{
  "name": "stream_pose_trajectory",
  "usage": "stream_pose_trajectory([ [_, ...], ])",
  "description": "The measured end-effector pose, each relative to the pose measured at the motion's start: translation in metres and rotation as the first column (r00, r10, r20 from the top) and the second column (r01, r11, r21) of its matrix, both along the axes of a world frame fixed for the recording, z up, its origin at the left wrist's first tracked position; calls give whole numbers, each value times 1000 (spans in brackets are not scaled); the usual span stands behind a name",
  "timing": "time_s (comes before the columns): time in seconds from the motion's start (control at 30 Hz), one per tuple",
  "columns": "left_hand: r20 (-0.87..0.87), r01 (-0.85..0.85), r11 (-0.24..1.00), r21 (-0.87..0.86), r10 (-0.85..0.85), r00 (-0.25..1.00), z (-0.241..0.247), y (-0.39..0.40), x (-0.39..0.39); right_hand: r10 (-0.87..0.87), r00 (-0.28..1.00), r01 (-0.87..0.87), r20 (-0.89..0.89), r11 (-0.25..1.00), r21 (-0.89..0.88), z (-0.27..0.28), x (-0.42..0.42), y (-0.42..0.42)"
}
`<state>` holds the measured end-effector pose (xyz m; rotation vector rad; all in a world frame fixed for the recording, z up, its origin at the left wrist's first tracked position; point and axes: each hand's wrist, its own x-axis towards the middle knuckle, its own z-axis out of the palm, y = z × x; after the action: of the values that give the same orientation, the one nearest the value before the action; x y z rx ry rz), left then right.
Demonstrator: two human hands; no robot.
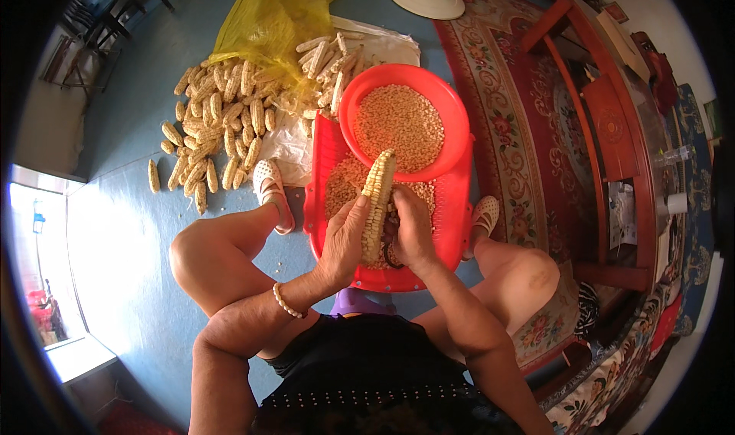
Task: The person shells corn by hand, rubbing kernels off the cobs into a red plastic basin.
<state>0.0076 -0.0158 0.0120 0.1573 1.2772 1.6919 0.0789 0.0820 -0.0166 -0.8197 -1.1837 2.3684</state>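
My left hand [343, 237] grips a dried ear of corn [377, 199], its thumb along the side and the ear's tip pointing away from me. My right hand [412, 225] is curled at the ear's right side; a dark curved thing [392, 258] shows beneath it, and what it is cannot be told. Both hands are above a red plastic tray [451, 251] that holds loose corn kernels [339, 194]. A round red plastic basin [351, 99], with more kernels [402, 125] in it, rests on the tray's far part.
Many corn ears [198, 131] lie heaped on the blue floor [132, 119] at the left. Behind them is a yellow mesh sack [275, 16]. Cobs [330, 62] are piled beyond the basin. A patterned rug [511, 119] and a red wooden table [631, 148] stand to the right.
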Motion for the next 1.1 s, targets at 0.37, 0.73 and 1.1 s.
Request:
stream_pose_trajectory([
  [0.37, 267, -88, 996, 18, 80, 960, -18, -4, -20, -191, 977, 211, 96, 939, -270, -12, -30, 59],
  [0.73, -118, -82, 997, -11, 80, 990, -13, 2, 0, -57, 983, -54, 175, 819, 572, -19, -18, -23],
  [1.1, -143, -7, 998, -64, -3, 990, -13, -1, 0, -173, 968, -31, 179, 631, 775, -20, -1, -13],
])
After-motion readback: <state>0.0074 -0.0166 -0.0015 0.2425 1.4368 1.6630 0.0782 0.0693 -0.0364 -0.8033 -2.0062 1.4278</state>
